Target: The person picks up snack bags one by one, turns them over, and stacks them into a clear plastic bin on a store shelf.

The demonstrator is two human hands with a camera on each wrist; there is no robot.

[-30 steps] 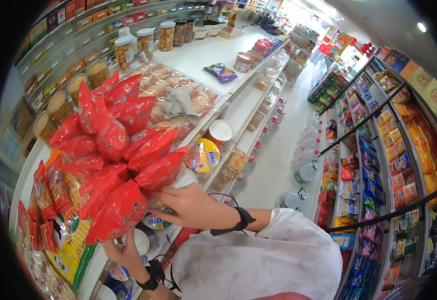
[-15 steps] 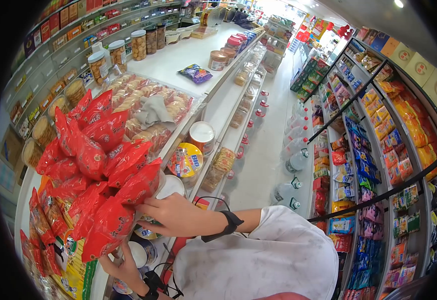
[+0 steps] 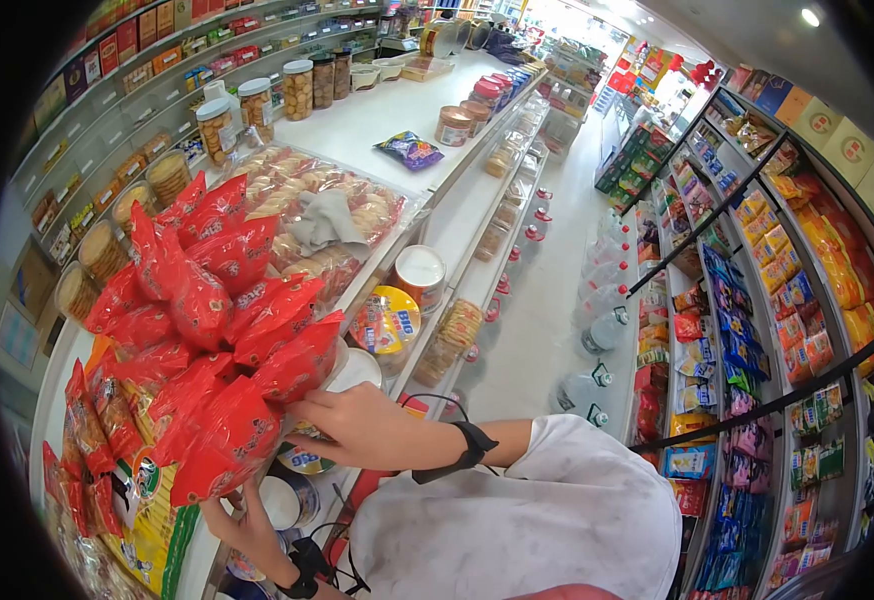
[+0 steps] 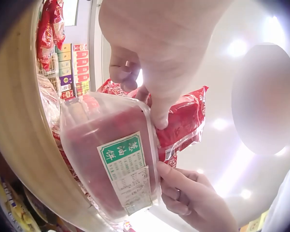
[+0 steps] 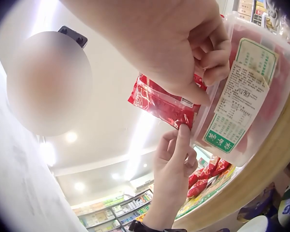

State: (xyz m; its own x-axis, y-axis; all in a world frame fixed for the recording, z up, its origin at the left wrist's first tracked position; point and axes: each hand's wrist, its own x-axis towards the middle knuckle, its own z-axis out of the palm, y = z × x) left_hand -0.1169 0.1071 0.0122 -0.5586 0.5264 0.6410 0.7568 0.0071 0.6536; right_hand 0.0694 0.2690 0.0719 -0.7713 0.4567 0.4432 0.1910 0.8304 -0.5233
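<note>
A clear plastic tub [image 4: 96, 159] with a green-and-white label [image 4: 127, 166] stands at the counter's edge, heaped with shiny red snack packets [image 3: 197, 300]. My left hand [image 3: 244, 530] holds the tub near one corner, its thumb at the rim in the left wrist view. Along the same near side, my right hand [image 3: 352, 425] grips the tub's edge, fingers bent against the wall in the right wrist view. One red packet [image 5: 162, 101] overhangs the rim between both hands. In the head view the packets hide most of the tub.
Beside the tub lie a yellow-green snack bag [image 3: 147, 520] and a tray of wrapped biscuits [image 3: 307, 200] with a grey cloth [image 3: 327, 222] on it. Instant noodle cups [image 3: 387, 320] line the shelf below. Water bottles [image 3: 587, 385] stand along the aisle by stocked shelves [image 3: 737, 330].
The head view swings aside and partly back, shifting the whole scene. Both hands keep their hold on the tub, and the red packets stay heaped in it.
</note>
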